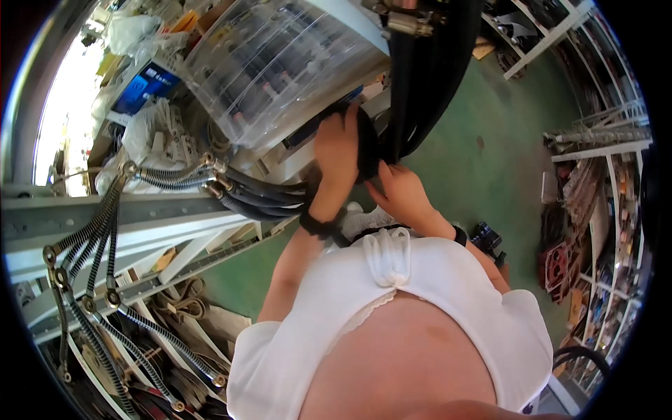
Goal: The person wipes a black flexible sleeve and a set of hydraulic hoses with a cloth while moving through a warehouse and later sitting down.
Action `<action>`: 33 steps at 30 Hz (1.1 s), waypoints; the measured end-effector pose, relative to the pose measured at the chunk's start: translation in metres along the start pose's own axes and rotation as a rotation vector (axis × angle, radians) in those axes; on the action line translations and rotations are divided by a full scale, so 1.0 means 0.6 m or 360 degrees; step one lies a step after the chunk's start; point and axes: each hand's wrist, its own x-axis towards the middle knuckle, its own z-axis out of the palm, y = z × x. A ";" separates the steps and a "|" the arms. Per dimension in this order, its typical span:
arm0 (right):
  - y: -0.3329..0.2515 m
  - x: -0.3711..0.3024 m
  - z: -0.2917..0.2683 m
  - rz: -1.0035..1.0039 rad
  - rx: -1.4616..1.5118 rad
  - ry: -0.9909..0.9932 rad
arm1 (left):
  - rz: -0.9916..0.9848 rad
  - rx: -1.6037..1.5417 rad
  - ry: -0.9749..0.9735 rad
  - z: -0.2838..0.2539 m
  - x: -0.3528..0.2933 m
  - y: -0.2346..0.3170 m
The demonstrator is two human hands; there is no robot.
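Thick black hoses (428, 77) hang down in front of me, with brass-coloured metal fittings (409, 25) at their top. My left hand (336, 148) is closed against the left side of the dark bundle where the hoses come together, its fingers pointing away from me. Lower and to the right, my right hand (404, 197) has thumb and fingertips at the bundle's near lower edge. The dark material hides part of the fingertips of both hands. A black band circles each wrist.
On the left, spring-wrapped hoses (105, 318) with ring-shaped ends hang over a grey metal rail (161, 210). A clear plastic-covered drawer cabinet (273, 70) stands ahead, beside bags and a blue box (145, 87). Loaded shelves (602, 150) line the right, across a green floor (483, 140).
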 end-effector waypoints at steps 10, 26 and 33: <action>0.003 -0.013 -0.016 0.0309 -0.0142 0.0081 | 0.0318 -0.0430 -0.0068 0.052 0.033 0.027; 0.058 -0.004 -0.063 -0.0374 0.0314 -0.0104 | -0.0471 -0.1626 0.0829 -0.024 -0.050 0.087; 0.127 0.009 -0.124 -0.0429 0.0466 -0.0054 | -0.0425 -0.1450 0.1215 0.011 0.015 0.172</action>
